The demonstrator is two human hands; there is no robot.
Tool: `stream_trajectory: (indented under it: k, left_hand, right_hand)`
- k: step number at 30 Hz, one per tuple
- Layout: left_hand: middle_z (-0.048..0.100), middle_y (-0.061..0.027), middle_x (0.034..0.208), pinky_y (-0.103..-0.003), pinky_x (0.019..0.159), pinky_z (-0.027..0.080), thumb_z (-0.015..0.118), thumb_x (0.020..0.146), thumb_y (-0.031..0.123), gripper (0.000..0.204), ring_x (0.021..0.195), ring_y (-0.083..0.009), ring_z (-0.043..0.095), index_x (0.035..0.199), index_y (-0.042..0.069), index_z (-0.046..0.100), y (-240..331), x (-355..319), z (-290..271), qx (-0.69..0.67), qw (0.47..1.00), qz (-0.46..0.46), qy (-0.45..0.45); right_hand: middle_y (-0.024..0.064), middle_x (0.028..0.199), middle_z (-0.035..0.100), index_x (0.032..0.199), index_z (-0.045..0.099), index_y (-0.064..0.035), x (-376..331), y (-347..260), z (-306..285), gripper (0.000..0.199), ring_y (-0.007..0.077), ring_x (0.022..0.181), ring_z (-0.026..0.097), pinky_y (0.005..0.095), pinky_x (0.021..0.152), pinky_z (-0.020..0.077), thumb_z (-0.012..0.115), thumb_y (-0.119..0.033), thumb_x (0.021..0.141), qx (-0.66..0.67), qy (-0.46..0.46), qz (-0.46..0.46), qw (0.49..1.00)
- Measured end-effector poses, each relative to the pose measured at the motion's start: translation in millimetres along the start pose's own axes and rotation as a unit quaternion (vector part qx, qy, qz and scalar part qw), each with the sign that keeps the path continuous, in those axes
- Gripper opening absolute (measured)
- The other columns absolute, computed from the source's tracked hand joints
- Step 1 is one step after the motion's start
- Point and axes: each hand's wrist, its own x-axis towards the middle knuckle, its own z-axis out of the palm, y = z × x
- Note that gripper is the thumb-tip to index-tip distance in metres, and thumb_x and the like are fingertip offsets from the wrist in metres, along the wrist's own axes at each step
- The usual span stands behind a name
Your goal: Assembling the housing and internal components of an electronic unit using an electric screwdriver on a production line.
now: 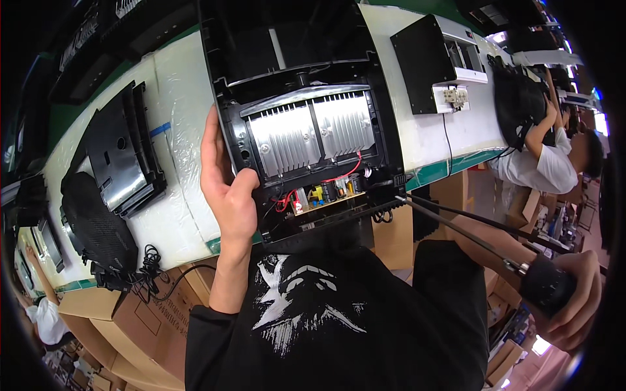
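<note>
Left hand (225, 189) was clamped on the left edge of the open black housing (306, 124) at bench centre, thumb over the rim. Right hand (567, 290) was fisted around a long screwdriver (469, 225); its shaft ran toward 10 o'clock, tip at the housing's lower right corner. Inside I saw finned heatsinks (313, 130), red wires, a circuit board (323, 194).
</note>
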Motion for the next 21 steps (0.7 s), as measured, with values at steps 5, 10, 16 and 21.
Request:
stream_trajectory:
  k: [5,10,16,21]
  left_hand:
    - [0.046,-0.0191,0.129,-0.029,0.102,0.029,0.037,0.059,-0.008,0.079,0.116,-0.0228,0.048,0.137,-0.008,0.028,5,-1,-2,-0.027,0.999,-0.019,-0.01]
    - [0.048,-0.018,0.129,-0.017,0.074,0.043,0.04,0.056,-0.002,0.082,0.105,-0.0166,0.054,0.138,-0.005,0.031,2,-1,0,0.027,1.0,0.008,0.003]
    - [0.045,-0.0194,0.131,-0.027,0.101,0.031,0.038,0.058,-0.007,0.08,0.117,-0.0223,0.047,0.137,-0.008,0.028,5,-1,-1,-0.006,1.0,-0.014,-0.005]
    - [0.046,-0.0191,0.131,-0.021,0.086,0.037,0.039,0.057,-0.005,0.082,0.112,-0.02,0.05,0.138,-0.006,0.03,4,-1,1,0.012,1.0,-0.009,0.002]
  right_hand:
    - [0.0122,0.068,0.063,0.071,0.059,-0.002,-22,29,10,0.007,0.0176,0.055,0.061,0.0265,0.054,0.056,0.064,0.002,0.07,0.058,0.01,-0.076,0.995]
    - [0.0114,0.066,0.062,0.074,0.056,-0.002,-28,66,48,0.013,0.018,0.055,0.061,0.0267,0.05,0.0555,0.069,0.0,0.074,-0.086,0.05,0.01,0.995]
    - [0.0064,0.071,0.049,0.129,0.039,-0.0128,-50,80,46,0.078,0.0131,0.047,0.05,0.0229,0.041,0.0474,0.054,-0.067,0.075,-0.126,-0.012,0.067,0.99]
    - [0.0072,0.071,0.048,0.122,0.046,-0.011,-56,91,54,0.08,0.0155,0.048,0.051,0.0243,0.04,0.0469,0.051,-0.073,0.072,-0.143,0.021,0.044,0.989]
